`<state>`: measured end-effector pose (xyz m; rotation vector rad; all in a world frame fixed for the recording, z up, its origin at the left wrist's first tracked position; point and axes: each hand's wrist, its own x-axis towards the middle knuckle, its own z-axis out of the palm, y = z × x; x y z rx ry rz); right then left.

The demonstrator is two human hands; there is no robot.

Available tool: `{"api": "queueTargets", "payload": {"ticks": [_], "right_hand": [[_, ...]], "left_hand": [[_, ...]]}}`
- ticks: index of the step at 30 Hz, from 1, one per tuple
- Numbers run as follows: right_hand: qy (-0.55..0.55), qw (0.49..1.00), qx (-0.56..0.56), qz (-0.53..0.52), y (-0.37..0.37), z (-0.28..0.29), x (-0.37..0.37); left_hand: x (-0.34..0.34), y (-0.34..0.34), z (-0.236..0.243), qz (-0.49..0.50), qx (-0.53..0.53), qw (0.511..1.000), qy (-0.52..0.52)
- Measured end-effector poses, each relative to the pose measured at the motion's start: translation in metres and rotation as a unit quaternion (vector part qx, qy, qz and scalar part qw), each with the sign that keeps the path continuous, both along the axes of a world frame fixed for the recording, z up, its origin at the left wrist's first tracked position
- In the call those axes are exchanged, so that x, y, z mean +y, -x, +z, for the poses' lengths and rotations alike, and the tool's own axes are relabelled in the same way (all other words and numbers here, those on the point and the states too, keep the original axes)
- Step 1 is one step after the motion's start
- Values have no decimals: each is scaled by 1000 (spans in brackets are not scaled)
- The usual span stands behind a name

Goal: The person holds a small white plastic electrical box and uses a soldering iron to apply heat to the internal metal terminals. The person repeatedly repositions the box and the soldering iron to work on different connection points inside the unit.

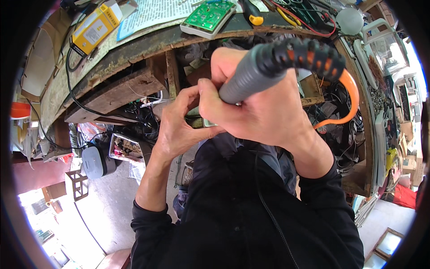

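Observation:
My right hand [264, 112] grips a grey ribbed handheld tool [251, 76], with a black segmented cord sleeve [309, 56] and an orange cable [351, 89] curving down from it. My left hand [177, 123] holds a small pale greenish piece [208, 122] below the tool, mostly hidden by my fingers. The tool's tip is also hidden behind my right hand.
The worktop [156, 38] bears a green circuit board on a grey casing [207, 17], a yellow box [94, 29], a black-yellow handled tool [251, 13] and wires. Cluttered drawers sit underneath. A box of parts [127, 148] and a grey device [96, 163] are lower left.

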<state>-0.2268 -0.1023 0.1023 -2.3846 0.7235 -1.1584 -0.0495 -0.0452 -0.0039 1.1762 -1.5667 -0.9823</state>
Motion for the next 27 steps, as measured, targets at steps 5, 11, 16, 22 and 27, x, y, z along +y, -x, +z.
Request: {"api": "queueTargets", "payload": {"ticks": [5, 11, 16, 22, 27], "right_hand": [[-12, 1000, -11, 12, 0, -2, 0], [-18, 1000, -15, 13, 0, -5, -1], [-10, 1000, -22, 5, 0, -6, -2], [26, 999, -24, -13, -1, -3, -3], [13, 999, -29, -14, -2, -5, -4]], "left_hand": [[0, 0, -1, 2, -5, 1000, -5], [-1, -1, -3, 3, -12, 1000, 4], [-1, -1, -2, 2, 0, 1000, -17], [2, 0, 0, 2, -2, 1000, -23], [2, -1, 2, -4, -1, 999, -36]]}}
